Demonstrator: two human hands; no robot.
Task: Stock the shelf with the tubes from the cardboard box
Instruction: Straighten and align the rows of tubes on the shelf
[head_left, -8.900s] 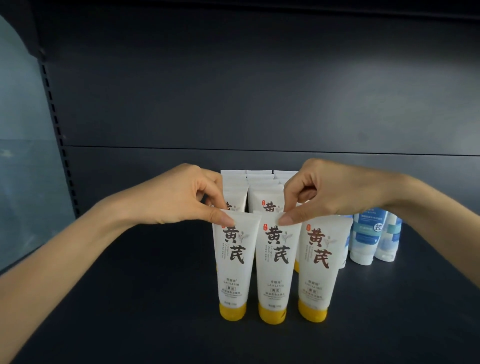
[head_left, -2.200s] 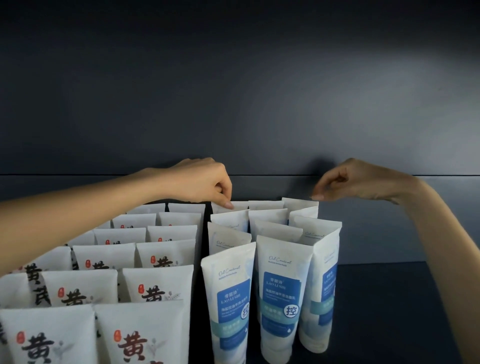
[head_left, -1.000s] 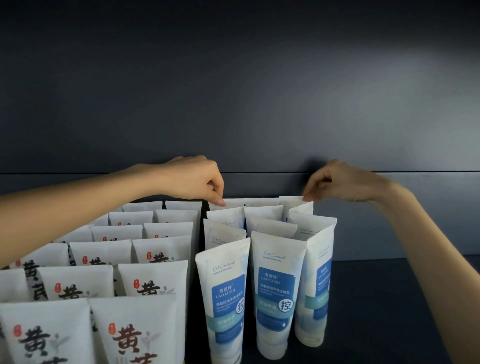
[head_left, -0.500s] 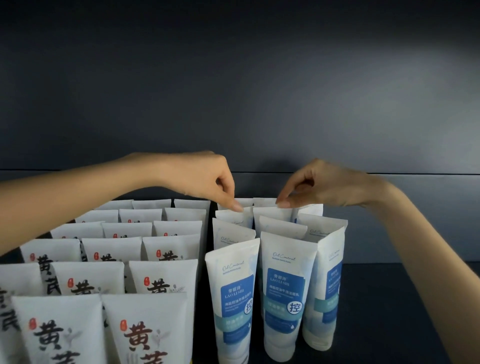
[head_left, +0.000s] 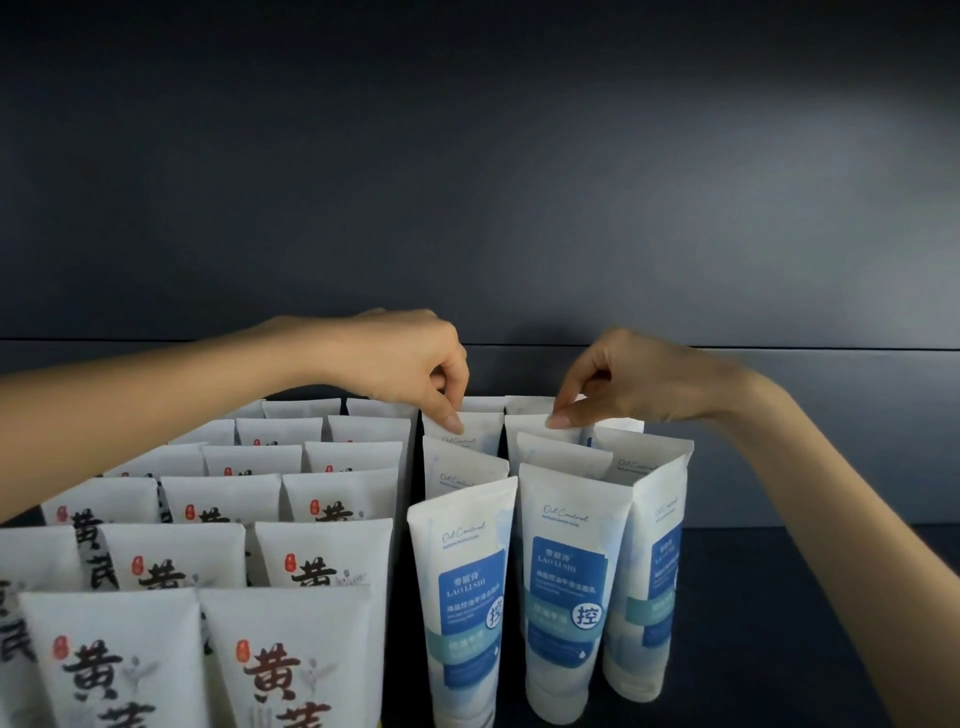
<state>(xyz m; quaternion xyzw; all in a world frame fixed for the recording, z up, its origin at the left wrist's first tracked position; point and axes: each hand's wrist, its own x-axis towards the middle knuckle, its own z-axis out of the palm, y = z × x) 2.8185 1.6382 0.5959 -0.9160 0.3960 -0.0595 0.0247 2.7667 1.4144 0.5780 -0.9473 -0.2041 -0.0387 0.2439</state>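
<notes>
Several white tubes with blue labels (head_left: 565, 597) stand upright in three columns on the dark shelf (head_left: 779, 623). My left hand (head_left: 410, 364) reaches over them from the left, and its thumb and forefinger pinch the top edge of a rear tube in the left column (head_left: 480, 441). My right hand (head_left: 628, 387) comes in from the right with curled fingers. It pinches the top edge of a rear tube in the middle column (head_left: 530, 441). The cardboard box is out of view.
Several rows of white tubes with black characters and red seals (head_left: 322, 561) fill the shelf to the left, close beside the blue-labelled ones. The dark back panel (head_left: 467, 208) rises right behind the rear row. Bare shelf floor lies to the right.
My right hand has shifted left from the right column's rear tube to the middle column. Both hands have come slightly nearer and lower onto the tube tops.
</notes>
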